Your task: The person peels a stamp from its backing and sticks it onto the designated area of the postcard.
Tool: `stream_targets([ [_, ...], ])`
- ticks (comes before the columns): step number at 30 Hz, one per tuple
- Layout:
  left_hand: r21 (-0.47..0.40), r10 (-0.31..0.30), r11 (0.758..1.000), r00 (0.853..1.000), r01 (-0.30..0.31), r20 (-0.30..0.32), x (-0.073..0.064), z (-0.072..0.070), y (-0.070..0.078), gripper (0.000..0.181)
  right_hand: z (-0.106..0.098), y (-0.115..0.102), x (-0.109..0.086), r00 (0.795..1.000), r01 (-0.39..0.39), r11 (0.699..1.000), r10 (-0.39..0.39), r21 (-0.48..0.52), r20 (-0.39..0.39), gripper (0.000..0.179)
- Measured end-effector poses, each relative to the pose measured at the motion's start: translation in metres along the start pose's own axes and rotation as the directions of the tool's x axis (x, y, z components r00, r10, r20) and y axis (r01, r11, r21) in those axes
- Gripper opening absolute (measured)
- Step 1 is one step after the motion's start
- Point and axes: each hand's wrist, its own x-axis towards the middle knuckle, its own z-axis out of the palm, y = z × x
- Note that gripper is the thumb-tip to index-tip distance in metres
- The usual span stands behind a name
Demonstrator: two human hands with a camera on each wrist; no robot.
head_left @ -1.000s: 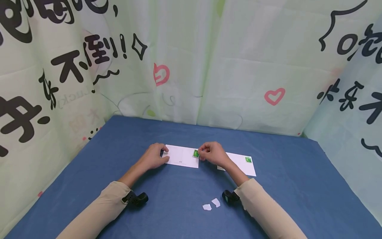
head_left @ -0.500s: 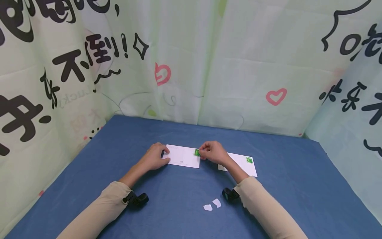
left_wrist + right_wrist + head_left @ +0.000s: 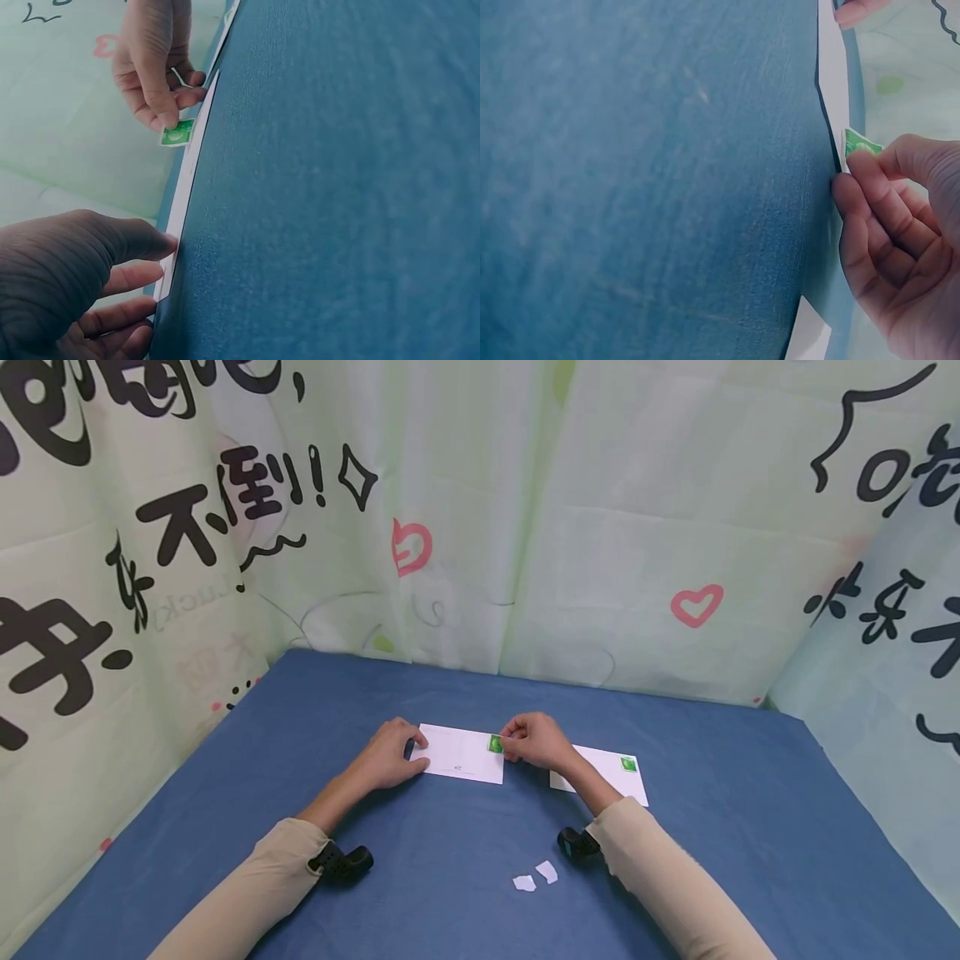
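Observation:
A white envelope (image 3: 461, 762) lies flat on the blue cloth. My left hand (image 3: 388, 755) rests at its left end, thumb and fingertips on the paper. Between thumb and forefinger, my right hand (image 3: 536, 742) pinches the edge of a small green stamp (image 3: 495, 743) at the envelope's upper right corner. In the left wrist view the stamp (image 3: 178, 135) stands tilted against the paper; the right wrist view shows its free corner (image 3: 859, 140) beyond the fingertips. A second white envelope (image 3: 603, 767), bearing a green stamp (image 3: 628, 764), lies to the right, partly hidden by my right wrist.
Two small white paper scraps (image 3: 524, 883) lie on the blue cloth (image 3: 420, 885) nearer to me, between my forearms. A printed pale curtain (image 3: 600, 527) hangs behind the table and along both sides.
Both hands stay where they were, the left on the envelope and the right at the stamp. The whole view has drifted slightly.

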Motion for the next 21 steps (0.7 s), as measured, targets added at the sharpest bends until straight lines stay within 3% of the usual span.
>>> stream_targets([
  [12,-0.040,-0.013,0.999,1.000,0.013,-0.013,-0.0023,0.0004,0.0002,0.022,0.0017,-0.0032,0.0056,0.999,0.027,0.990,-0.029,-0.135,-0.015,0.011],
  [21,-0.035,-0.011,0.999,1.000,0.011,-0.015,-0.0038,0.0012,0.0013,0.021,0.0048,-0.0058,0.0084,0.999,-0.003,0.982,-0.003,-0.188,-0.033,0.008],
])
